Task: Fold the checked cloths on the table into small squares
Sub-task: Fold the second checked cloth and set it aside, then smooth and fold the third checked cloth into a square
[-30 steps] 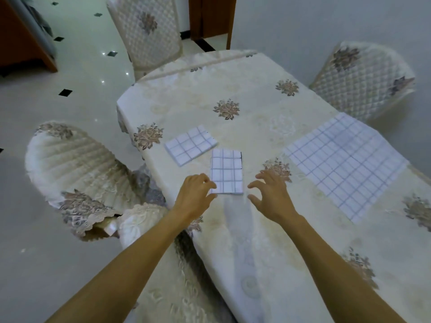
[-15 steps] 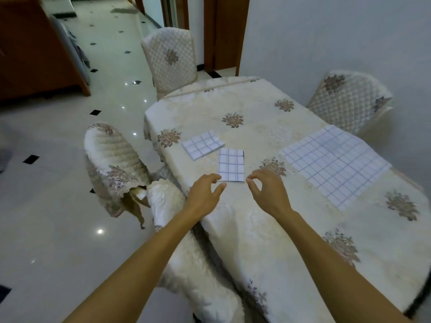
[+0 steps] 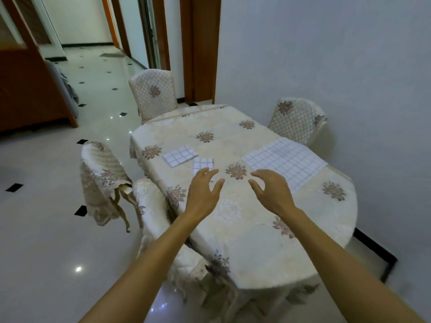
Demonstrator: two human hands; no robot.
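Two white cloths with blue checks lie folded small on the table: one folded cloth [image 3: 179, 155] at the left and a second folded cloth [image 3: 202, 164] just right of it. A larger checked cloth [image 3: 285, 160] lies spread flat at the table's right side. My left hand [image 3: 203, 191] hovers above the table with relaxed fingers, its fingertips covering the near edge of the second folded cloth. My right hand [image 3: 270, 190] hovers beside it, fingers loosely curved, holding nothing, just short of the spread cloth's near corner.
The oval table [image 3: 245, 234] wears a cream floral tablecloth. Covered chairs stand at the far end [image 3: 152, 94], at the right by the wall [image 3: 297, 120], and at the left [image 3: 102, 178]. A glossy tiled floor stretches to the left; a wall runs along the right.
Both hands have lifted off the second folded cloth and drawn back. The view has risen and pulled away, so the whole table and the room now show.
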